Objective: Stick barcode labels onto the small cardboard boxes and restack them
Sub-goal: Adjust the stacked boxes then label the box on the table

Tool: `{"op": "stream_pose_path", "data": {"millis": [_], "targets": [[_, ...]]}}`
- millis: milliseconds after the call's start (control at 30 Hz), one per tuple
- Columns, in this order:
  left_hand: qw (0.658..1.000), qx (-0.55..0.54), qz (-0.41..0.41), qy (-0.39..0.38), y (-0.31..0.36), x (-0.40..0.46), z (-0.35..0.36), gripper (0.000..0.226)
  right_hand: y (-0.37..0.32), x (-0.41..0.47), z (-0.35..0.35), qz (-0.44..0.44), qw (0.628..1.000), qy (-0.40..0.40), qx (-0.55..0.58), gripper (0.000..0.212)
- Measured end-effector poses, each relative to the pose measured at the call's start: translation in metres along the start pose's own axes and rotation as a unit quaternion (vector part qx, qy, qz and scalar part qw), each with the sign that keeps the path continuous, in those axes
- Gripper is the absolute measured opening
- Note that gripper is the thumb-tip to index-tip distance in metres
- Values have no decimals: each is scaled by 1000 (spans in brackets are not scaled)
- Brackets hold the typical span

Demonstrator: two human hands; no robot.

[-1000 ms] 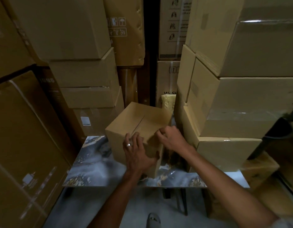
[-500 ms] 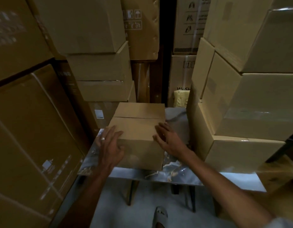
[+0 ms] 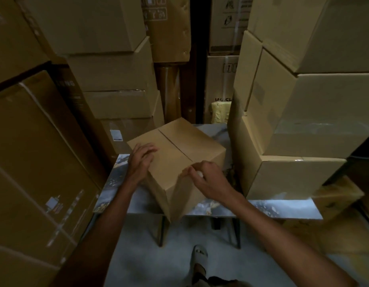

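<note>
Head camera: we look down at a small cardboard box point(image 3: 175, 162) set cornerwise on a marble-patterned tabletop point(image 3: 283, 208), one corner pointing toward us and overhanging the near edge. A seam runs across its top, between two closed flaps.

Our left hand point(image 3: 141, 160) lies flat on the box's left top corner, fingers spread loosely and wrapping nothing. Our right hand point(image 3: 206, 179) rests at the box's right near edge with thumb and fingertips pinched together; something small and pale shows between them, but we cannot tell what it is. The hands are apart, one at each side of the box.

To the right, just beside the box, a stack of larger cardboard boxes point(image 3: 293, 141) stands on the same tabletop. To the left and far behind, more cartons point(image 3: 109, 75) are piled high; one low carton carries a white label point(image 3: 116, 135). At the far edge of the tabletop sits a yellowish wrapped bundle point(image 3: 220, 111). Below, on the pale floor point(image 3: 138, 255), a foot in a light sandal point(image 3: 199, 257) shows near the table's dark legs point(image 3: 161, 230).
</note>
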State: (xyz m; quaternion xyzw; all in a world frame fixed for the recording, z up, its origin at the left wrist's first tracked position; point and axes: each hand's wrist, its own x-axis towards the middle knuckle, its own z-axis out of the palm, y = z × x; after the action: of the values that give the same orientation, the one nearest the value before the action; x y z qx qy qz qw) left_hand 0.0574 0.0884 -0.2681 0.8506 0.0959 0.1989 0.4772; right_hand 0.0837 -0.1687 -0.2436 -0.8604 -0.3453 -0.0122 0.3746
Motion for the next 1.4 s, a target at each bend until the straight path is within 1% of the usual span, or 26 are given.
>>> {"op": "stream_pose_path", "data": {"millis": [33, 67, 133, 167, 200, 233, 267, 333, 367, 433, 533, 600, 733, 833, 900, 967, 1033, 1133, 1233, 1300, 1400], "targets": [[1000, -11, -7, -3, 6, -3, 3, 39, 6, 4, -7, 18, 999, -2, 36, 39], [1000, -13, 1, 1, 12, -9, 7, 35, 12, 9, -14, 30, 999, 10, 45, 33], [999, 5, 34, 26, 19, -32, 18, 30, 29, 21, -28, 18, 998, 64, -13, 24], [998, 15, 43, 43, 19, -47, 23, 35, 43, 28, -31, 15, 995, 86, -57, 25], [997, 29, 49, 61, 19, -64, 30, 44, 53, 34, -34, 31, 991, 87, -99, 37], [994, 44, 54, 80, 17, -80, 37, 55, 64, 39, -34, 50, 988, 76, -121, 54], [993, 53, 60, 92, 17, -94, 46, 65, 72, 42, -32, 74, 988, 55, -123, 68], [993, 34, 64, 91, 20, -115, 64, 80, 79, 42, -22, 112, 990, 18, -82, 79], [994, 16, 65, 91, 22, -121, 73, 86, 81, 39, -14, 126, 991, 10, -48, 82], [992, -18, 56, 114, 30, -124, 84, 91, 77, 31, -1, 144, 989, 28, -3, 82], [983, -69, 27, 168, 37, -118, 87, 89, 66, 25, 6, 156, 987, 48, 7, 84], [980, -64, 35, 187, 37, -111, 82, 89, 56, 24, 4, 159, 986, 46, 13, 85], [973, -59, 55, 215, 47, -94, 67, 92, 29, 24, -8, 155, 986, 66, -10, 80], [967, -34, 34, 250, 60, -68, 54, 94, 10, 32, -19, 150, 984, 80, -55, 77], [968, 2, 28, 250, 68, -47, 46, 93, 3, 39, -21, 130, 983, 96, -92, 80], [969, 48, 18, 241, 72, -29, 40, 92, 4, 50, -15, 115, 980, 108, -118, 88], [965, 106, 24, 238, 69, -15, 38, 88, 12, 59, -3, 92, 980, 120, -132, 93], [946, 230, 50, 224, 62, -2, 38, 86, 22, 74, 11, 65, 973, 152, -162, 95], [929, 314, 65, 184, 53, 1, 39, 87, 28, 90, 10, 63, 973, 139, -175, 93], [936, 305, 64, 163, 41, -4, 43, 85, 34, 96, 7, 60, 979, 116, -160, 92], [959, 242, 35, 147, 26, -22, 50, 82, 43, 90, 11, 85, 984, 97, -125, 92]]}}
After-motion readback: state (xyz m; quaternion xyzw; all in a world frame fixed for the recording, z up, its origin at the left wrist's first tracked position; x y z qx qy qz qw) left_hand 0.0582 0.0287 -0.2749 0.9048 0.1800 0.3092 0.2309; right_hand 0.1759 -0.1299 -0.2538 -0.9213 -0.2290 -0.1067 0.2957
